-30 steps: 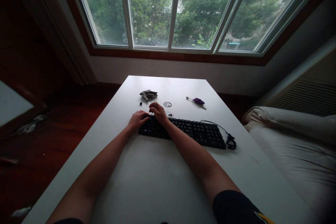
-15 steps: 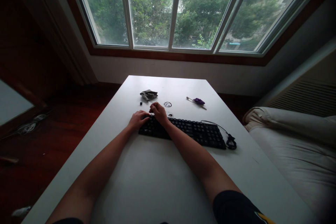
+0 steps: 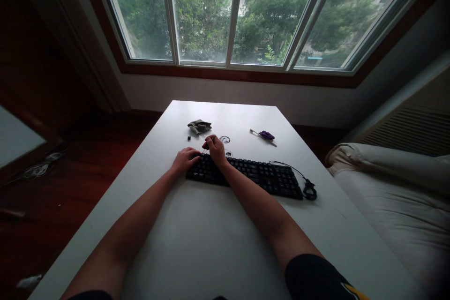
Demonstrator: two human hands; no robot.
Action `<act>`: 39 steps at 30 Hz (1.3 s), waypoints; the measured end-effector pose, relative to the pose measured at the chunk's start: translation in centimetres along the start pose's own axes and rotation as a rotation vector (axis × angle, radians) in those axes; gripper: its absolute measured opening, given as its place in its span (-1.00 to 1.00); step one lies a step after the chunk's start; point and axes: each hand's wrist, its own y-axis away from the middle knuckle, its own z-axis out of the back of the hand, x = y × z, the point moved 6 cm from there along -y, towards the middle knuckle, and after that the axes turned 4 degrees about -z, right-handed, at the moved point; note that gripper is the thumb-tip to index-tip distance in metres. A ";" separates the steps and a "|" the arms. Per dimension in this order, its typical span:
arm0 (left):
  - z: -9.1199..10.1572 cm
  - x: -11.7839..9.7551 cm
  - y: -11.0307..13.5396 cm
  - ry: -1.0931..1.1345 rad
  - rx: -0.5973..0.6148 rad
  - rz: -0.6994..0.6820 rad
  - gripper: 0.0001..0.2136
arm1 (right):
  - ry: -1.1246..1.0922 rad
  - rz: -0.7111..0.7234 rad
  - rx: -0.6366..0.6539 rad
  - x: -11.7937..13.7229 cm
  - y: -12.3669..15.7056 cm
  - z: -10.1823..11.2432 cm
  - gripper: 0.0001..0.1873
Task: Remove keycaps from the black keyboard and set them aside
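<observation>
A black keyboard (image 3: 258, 173) lies across the white table. My left hand (image 3: 185, 159) is closed over its left end, fingers at the back corner and thumb towards the keys. Above the upper left keys, my right hand (image 3: 215, 147) is closed in a pinch. Thin wires poke out below its fingers, looking like a wire keycap puller (image 3: 204, 151); most of it is hidden by the hand. A small black keycap (image 3: 189, 138) sits on the table beyond my left hand.
A crumpled grey cloth (image 3: 199, 126) lies at the back left. Two round, clear-looking pieces, one a ring (image 3: 225, 139), are behind the keyboard. A brush (image 3: 273, 143) and a purple bundle (image 3: 266, 135) lie back right. The keyboard's coiled cable (image 3: 309, 191) rests at its right end.
My right hand has shifted slightly right and turned, so the thin wires below its fingers show more. My left hand and the keyboard have stayed in place.
</observation>
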 end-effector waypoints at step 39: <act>0.0 -0.1 -0.1 -0.035 -0.024 -0.019 -0.74 | -0.151 -0.031 0.021 -0.4 0.0 -0.3 -0.62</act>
